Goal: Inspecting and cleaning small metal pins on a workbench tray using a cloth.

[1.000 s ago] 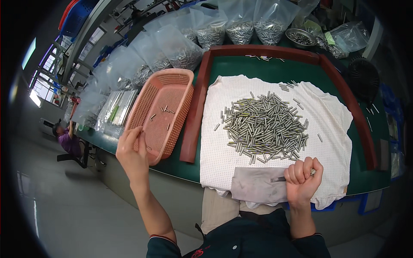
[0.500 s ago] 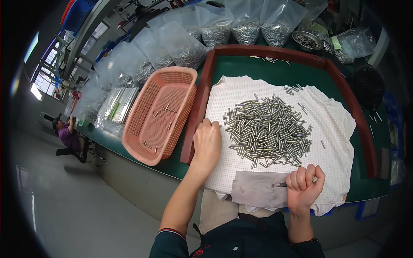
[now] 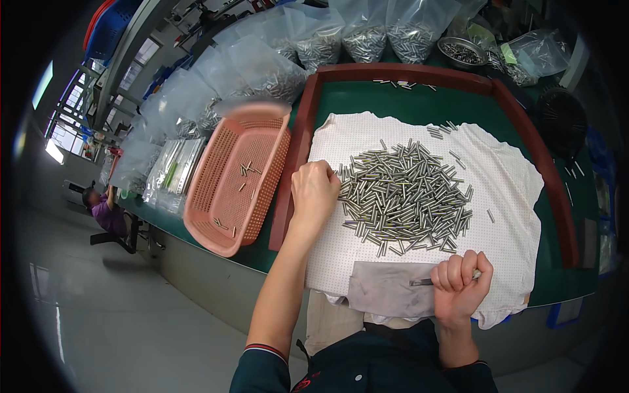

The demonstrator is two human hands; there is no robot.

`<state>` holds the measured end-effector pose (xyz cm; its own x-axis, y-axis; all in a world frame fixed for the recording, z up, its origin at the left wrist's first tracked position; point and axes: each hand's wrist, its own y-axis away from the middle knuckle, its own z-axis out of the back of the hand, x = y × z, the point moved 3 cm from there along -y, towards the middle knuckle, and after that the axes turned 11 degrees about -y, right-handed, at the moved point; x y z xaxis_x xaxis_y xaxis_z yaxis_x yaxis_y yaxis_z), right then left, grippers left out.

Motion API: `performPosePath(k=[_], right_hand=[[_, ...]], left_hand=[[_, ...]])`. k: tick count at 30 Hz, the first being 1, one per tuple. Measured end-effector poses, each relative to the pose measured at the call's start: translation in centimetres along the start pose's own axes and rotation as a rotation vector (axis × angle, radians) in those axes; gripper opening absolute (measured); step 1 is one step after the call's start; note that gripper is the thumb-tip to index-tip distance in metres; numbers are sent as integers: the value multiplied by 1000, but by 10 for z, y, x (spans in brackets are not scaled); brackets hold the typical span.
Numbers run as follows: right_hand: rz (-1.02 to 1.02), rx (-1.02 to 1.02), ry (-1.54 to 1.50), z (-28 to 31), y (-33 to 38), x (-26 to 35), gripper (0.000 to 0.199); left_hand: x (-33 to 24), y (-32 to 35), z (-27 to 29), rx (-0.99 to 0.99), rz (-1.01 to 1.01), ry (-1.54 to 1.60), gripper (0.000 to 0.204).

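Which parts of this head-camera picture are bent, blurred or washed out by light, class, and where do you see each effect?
Head view: fisheye bends the red tray rim and darkens the corners; the far rim of the pink basket is smeared; window glare whitens the left edge; the pile of metal pins glints but stays sharp, as do the left hand and right hand.

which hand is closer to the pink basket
Left. The left hand rests on the white cloth by the pile of metal pins, just right of the pink basket. The right hand is much farther, at the cloth's near edge.
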<state>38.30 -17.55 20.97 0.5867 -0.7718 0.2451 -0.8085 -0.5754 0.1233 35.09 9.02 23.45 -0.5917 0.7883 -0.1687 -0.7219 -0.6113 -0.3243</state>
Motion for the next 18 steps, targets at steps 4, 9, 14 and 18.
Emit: performPosePath(k=[4,9,14,18], right_hand=[[4,7,5,-1,0,0,41],[-10,-4,-4,-1,-1,1,40],[-13,18,1,3,-2,0,40],[-17,20,7,1,-2,1,39]], left_hand=[[1,-5,1,48,-11,-90,8],[-7,-4,6,-35,-200,-223,4],[-28,31,39,-54,-323,28,6],[-39,82,53,-35,-462,451,14]])
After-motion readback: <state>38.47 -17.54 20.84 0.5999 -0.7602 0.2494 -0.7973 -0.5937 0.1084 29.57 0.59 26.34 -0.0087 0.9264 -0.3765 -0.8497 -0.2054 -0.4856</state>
